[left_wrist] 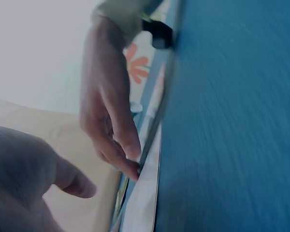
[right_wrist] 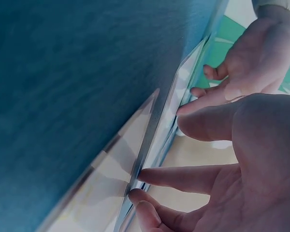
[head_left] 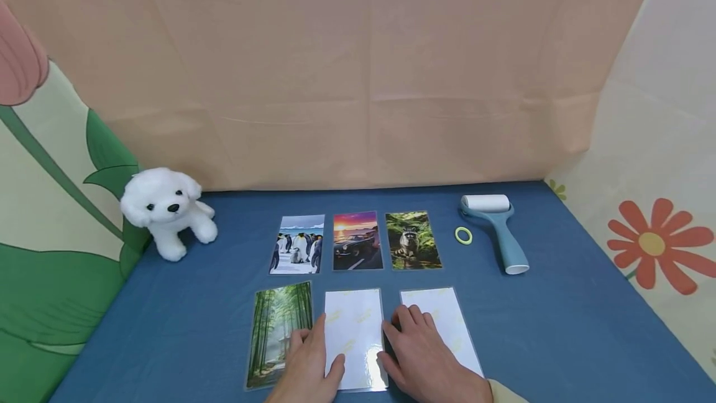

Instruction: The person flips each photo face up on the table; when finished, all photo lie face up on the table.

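Observation:
In the head view my left hand (head_left: pixel 310 362) lies between a bamboo-forest picture card (head_left: pixel 271 328) and the middle white-faced card (head_left: pixel 353 322). Its index finger runs along that card's left edge, with the thumb over the card's lower part. My right hand (head_left: pixel 416 353) reaches across the gap between the middle card and another white-faced card (head_left: pixel 450 319), covering part of the latter. The right wrist view has its fingertips (right_wrist: pixel 142 175) right at the card edges. Both hands have relaxed fingers and grip nothing. Faint yellow marks show on the white cards.
Behind lies a row of picture cards: penguins (head_left: pixel 299 244), a car at sunset (head_left: pixel 358 241) and a raccoon (head_left: pixel 413 241). To their right are a pale green ring (head_left: pixel 463 236) and a blue-handled roller (head_left: pixel 506 241). A white plush dog (head_left: pixel 168 207) sits at the back left.

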Demonstrator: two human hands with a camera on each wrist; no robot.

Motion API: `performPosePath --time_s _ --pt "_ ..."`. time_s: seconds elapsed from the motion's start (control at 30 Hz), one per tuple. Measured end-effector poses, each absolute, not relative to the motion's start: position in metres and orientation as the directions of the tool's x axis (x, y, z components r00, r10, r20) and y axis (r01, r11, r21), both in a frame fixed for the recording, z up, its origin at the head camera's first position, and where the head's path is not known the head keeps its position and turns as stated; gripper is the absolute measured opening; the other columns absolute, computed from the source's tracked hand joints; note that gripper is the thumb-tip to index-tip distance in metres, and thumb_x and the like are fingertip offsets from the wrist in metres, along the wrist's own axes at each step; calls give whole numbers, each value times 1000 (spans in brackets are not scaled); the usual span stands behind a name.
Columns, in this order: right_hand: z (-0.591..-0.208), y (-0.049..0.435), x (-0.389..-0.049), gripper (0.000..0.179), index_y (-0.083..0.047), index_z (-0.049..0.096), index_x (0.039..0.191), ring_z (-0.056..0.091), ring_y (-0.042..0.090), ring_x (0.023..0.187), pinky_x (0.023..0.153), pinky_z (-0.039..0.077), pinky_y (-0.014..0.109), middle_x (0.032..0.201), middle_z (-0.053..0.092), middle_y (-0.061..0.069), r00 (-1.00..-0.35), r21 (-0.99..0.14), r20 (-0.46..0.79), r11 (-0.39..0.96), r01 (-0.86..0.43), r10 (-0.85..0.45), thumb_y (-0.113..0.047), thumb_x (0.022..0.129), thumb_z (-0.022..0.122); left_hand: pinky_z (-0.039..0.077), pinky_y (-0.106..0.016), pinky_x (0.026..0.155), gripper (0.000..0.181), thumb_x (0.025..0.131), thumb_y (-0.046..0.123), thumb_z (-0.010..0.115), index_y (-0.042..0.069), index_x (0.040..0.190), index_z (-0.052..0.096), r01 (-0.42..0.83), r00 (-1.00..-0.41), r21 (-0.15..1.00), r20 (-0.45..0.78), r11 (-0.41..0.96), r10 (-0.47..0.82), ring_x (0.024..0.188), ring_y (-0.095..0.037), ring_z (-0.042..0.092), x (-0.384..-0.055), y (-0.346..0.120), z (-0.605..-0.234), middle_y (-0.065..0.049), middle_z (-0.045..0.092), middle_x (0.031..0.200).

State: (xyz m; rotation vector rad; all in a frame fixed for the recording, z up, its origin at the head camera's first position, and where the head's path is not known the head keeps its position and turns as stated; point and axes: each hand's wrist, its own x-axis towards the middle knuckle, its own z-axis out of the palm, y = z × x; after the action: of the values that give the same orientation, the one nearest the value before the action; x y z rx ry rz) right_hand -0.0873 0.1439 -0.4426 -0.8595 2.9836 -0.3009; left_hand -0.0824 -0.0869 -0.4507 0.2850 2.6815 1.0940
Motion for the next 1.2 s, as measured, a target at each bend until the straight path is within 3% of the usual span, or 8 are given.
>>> performPosePath --time_s 0.13,0.27,0.47,0.7,0.77,0.9,1.03,1.2 --pt "-442 143 -88 39 -8 73 117 37 18 87 73 32 36 99 50 4 -849 -194 12 832 -520 -528 -39 96 69 43 -57 86 79 94 17 69 -17 150 25 -11 -960 791 -179 612 215 113 -42 42 -82 -87 -446 -24 62 120" --pt "-441 143 -89 39 -8 72 116 37 18 88 73 32 36 100 49 4 -855 -201 -11 839 -506 -519 -42 95 69 45 -59 87 76 95 14 66 -14 151 22 -143 -958 851 -247 505 145 120 -46 44 -83 -87 -439 -32 44 143" --pt "-440 142 -90 39 -8 72 115 39 17 90 74 35 35 103 51 3 -857 -224 -30 839 -496 -515 -41 95 70 47 -49 84 71 95 7 60 -10 153 21 -208 -968 903 -246 377 56 122 -43 47 -84 -84 -425 -28 46 141" --pt "-441 145 -96 45 -6 70 115 40 17 92 79 37 41 106 52 0 -871 -426 -55 800 -422 -488 -47 102 58 44 -49 100 67 103 3 48 3 158 10 -168 -978 978 -181 121 106 125 -38 51 -82 -80 -410 -23 40 145" --pt "-442 147 -98 47 -6 71 115 42 17 93 81 38 44 106 52 -1 -877 -492 -61 779 -390 -477 -49 104 52 44 -49 99 66 104 2 45 4 157 6 -140 -981 987 -148 75 125 124 -37 52 -83 -78 -409 -23 42 143" --pt "-442 151 -101 53 -10 72 113 45 18 94 83 38 49 104 53 -4 -882 -613 -89 723 -318 -463 -51 108 39 47 -45 94 61 107 8 43 1 156 8 -95 -981 994 -103 56 163 119 -32 55 -85 -68 -409 -21 52 136" --pt "-437 157 -105 62 -10 73 112 48 19 96 84 37 55 102 55 -5 -877 -711 -143 664 -232 -459 -54 109 29 48 -41 91 60 111 25 40 -1 156 9 -83 -966 993 -101 84 239 115 -30 57 -87 -61 -414 -16 59 133" --pt "-428 164 -105 66 -7 68 124 57 26 110 94 41 60 114 62 1 -864 -822 -237 566 -66 -444 -55 109 26 49 -45 90 69 111 42 37 -3 156 12 -111 -931 982 -156 152 330 118 -31 57 -89 -55 -425 -15 61 135"
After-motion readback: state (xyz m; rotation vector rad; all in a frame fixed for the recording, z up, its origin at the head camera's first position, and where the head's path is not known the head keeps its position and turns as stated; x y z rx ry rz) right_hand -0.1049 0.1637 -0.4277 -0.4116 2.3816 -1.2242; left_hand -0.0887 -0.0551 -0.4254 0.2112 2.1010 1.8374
